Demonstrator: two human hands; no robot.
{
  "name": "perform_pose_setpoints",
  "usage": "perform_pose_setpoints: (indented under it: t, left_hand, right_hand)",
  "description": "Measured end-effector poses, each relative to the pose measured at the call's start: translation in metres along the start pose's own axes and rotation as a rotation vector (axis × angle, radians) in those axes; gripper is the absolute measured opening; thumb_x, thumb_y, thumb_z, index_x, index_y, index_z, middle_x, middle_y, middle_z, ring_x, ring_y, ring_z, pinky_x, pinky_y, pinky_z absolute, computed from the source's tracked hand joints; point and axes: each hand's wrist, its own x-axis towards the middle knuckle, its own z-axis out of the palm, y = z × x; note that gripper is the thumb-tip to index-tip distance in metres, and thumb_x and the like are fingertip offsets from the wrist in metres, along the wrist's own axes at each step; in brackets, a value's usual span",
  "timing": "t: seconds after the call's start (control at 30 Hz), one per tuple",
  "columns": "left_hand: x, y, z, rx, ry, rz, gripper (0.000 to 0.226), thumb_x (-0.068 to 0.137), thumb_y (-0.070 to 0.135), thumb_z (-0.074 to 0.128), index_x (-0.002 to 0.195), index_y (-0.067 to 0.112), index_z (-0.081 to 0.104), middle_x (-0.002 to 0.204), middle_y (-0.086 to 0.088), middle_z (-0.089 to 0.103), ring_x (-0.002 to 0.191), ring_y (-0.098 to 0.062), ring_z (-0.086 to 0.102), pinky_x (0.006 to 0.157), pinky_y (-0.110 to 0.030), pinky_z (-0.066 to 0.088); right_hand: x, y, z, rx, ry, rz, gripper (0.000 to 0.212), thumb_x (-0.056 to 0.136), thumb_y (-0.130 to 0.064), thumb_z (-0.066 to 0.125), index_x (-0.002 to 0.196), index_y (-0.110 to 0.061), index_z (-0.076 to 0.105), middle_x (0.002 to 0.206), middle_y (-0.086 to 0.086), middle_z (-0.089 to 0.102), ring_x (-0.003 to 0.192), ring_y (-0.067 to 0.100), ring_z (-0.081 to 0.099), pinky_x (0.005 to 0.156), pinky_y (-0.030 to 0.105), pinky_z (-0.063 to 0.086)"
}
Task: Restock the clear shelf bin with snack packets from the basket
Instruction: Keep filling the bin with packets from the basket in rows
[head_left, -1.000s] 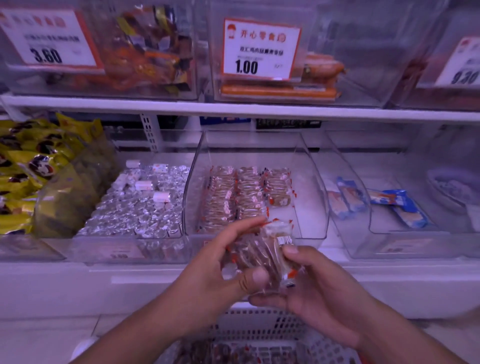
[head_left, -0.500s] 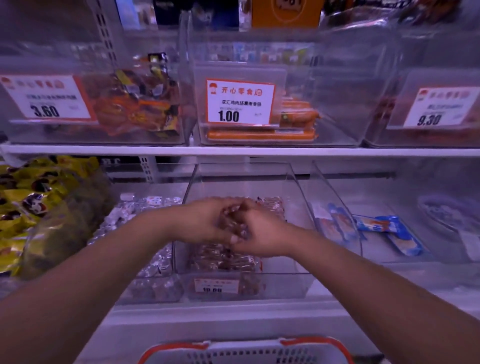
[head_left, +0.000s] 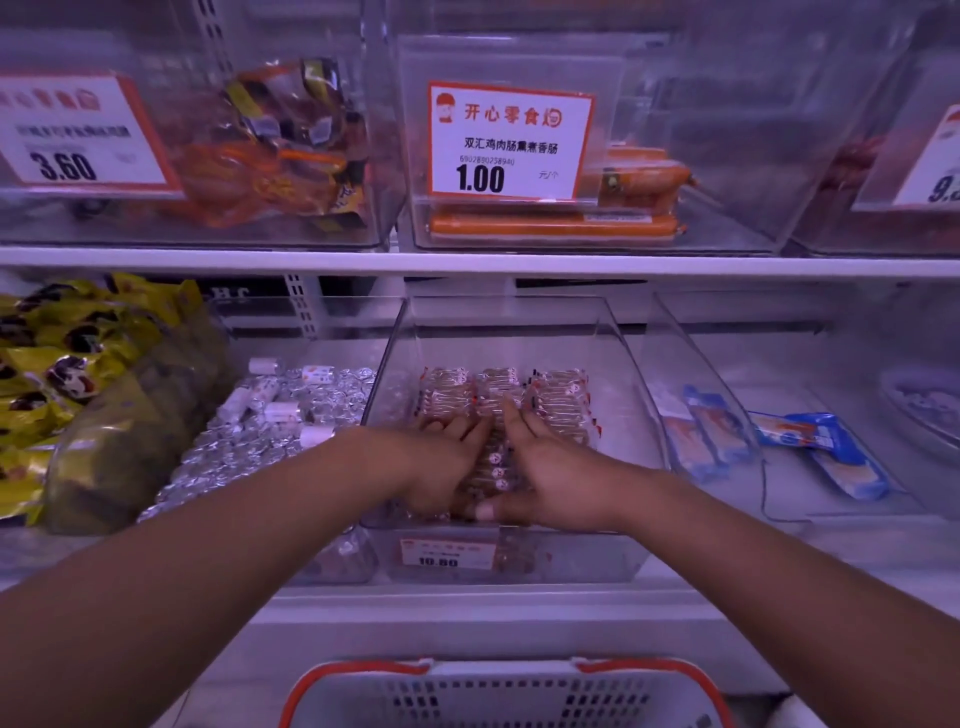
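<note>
The clear shelf bin (head_left: 631, 415) sits in the middle of the lower shelf, with rows of small clear red-printed snack packets (head_left: 558, 400) laid across its floor. Both my hands are inside it. My left hand (head_left: 441, 467) and my right hand (head_left: 553, 467) lie side by side with straight fingers, pressing a row of the packets (head_left: 493, 462) between them. My right thumb lies across the row's near end. The white basket (head_left: 498, 693) with red handles stands below the shelf at the bottom edge; its contents are hidden.
Left of the bin lies a tray of silver-wrapped sweets (head_left: 270, 431), then yellow bags (head_left: 57, 364). A bin with blue packets (head_left: 821, 447) stands to the right. The shelf above (head_left: 467, 262) carries bins of sausages (head_left: 550, 226) and price cards close overhead.
My hands carried the handful of packets up from above the basket and into the bin. They now lie lower and flatter on the bin's floor, and my view has moved closer.
</note>
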Motion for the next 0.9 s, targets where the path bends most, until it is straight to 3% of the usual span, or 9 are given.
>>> perform_pose_setpoints:
  t: [0.07,0.17,0.27,0.33,0.5,0.57,0.67,0.77,0.9]
  left_hand:
    - [-0.002,-0.002,-0.004,-0.126,0.074,0.035,0.105,0.084,0.05,0.068,0.156,0.01,0.003,0.153,-0.016,0.03,0.136,-0.036,0.039,0.112,-0.043,0.036]
    - [-0.001,-0.001,-0.011,-0.397,0.166,0.046,0.08,0.07,0.028,0.085,0.135,0.02,0.04,0.121,-0.003,0.06,0.108,-0.023,0.061,0.094,-0.036,0.052]
    - [0.002,0.004,-0.018,-0.565,0.176,0.03,0.079,0.063,0.015,0.089,0.126,0.025,0.041,0.116,0.0,0.058,0.103,-0.019,0.061,0.09,-0.036,0.054]
    - [0.007,0.009,-0.025,-0.603,0.212,0.05,0.082,0.064,0.014,0.09,0.126,0.027,0.038,0.121,-0.001,0.053,0.106,-0.019,0.058,0.091,-0.034,0.052]
    - [0.034,0.051,-0.033,-0.732,0.174,0.157,0.089,0.066,0.013,0.091,0.135,0.022,0.036,0.126,-0.001,0.057,0.114,-0.018,0.059,0.1,-0.038,0.051]
    - [0.05,0.07,-0.026,-0.674,0.19,0.176,0.086,0.066,0.015,0.09,0.134,0.023,0.037,0.13,-0.003,0.051,0.117,-0.019,0.055,0.102,-0.037,0.048]
    - [0.065,0.075,-0.011,-0.371,0.225,0.121,0.092,0.073,0.032,0.082,0.147,0.026,0.027,0.144,-0.007,0.035,0.13,-0.029,0.042,0.109,-0.037,0.038]
    - [0.068,0.071,0.009,-0.037,0.247,0.144,0.094,0.085,0.052,0.061,0.156,0.025,0.006,0.156,-0.002,0.012,0.137,-0.035,0.03,0.113,-0.044,0.027]
    - [0.073,0.069,0.015,0.14,0.204,0.096,0.106,0.086,0.079,0.035,0.157,0.015,-0.01,0.165,-0.003,-0.018,0.151,-0.03,-0.017,0.122,-0.05,-0.008]
  right_hand:
    - [-0.018,-0.004,-0.013,0.024,0.086,-0.02,0.12,0.079,-0.068,0.063,0.153,-0.022,-0.02,0.165,-0.002,-0.006,0.151,0.02,0.009,0.116,0.029,0.02]
    - [-0.058,0.002,-0.032,0.097,0.49,-0.09,0.086,0.086,-0.063,0.053,0.154,-0.036,0.008,0.154,-0.012,0.029,0.136,0.003,0.036,0.104,0.016,0.029]
    - [-0.098,0.028,-0.033,0.36,0.926,-0.022,0.054,0.091,-0.041,0.056,0.142,-0.034,0.042,0.126,-0.013,0.055,0.114,-0.003,0.054,0.095,0.012,0.044]
    - [-0.115,0.041,-0.022,0.432,1.057,0.084,0.044,0.092,-0.022,0.061,0.135,-0.024,0.051,0.118,-0.005,0.059,0.107,0.003,0.058,0.094,0.023,0.05]
    - [-0.114,0.043,-0.002,0.337,0.96,0.059,0.045,0.09,-0.015,0.057,0.134,-0.018,0.051,0.121,-0.005,0.053,0.112,0.01,0.055,0.096,0.016,0.041]
    - [-0.108,0.041,-0.001,0.329,0.949,0.039,0.047,0.088,-0.019,0.055,0.135,-0.018,0.05,0.125,-0.004,0.051,0.116,0.013,0.053,0.1,0.024,0.042]
    - [-0.105,0.045,0.005,0.314,0.944,0.059,0.048,0.088,-0.021,0.056,0.135,-0.014,0.051,0.128,-0.001,0.05,0.117,0.016,0.051,0.102,0.036,0.044]
    - [-0.105,0.05,0.008,0.31,0.933,0.056,0.048,0.09,-0.021,0.055,0.137,-0.012,0.049,0.13,0.0,0.047,0.12,0.014,0.049,0.104,0.035,0.042]
    - [-0.104,0.051,0.01,0.282,0.937,0.025,0.047,0.094,-0.027,0.051,0.138,-0.013,0.048,0.131,-0.003,0.044,0.124,0.014,0.047,0.104,0.036,0.042]
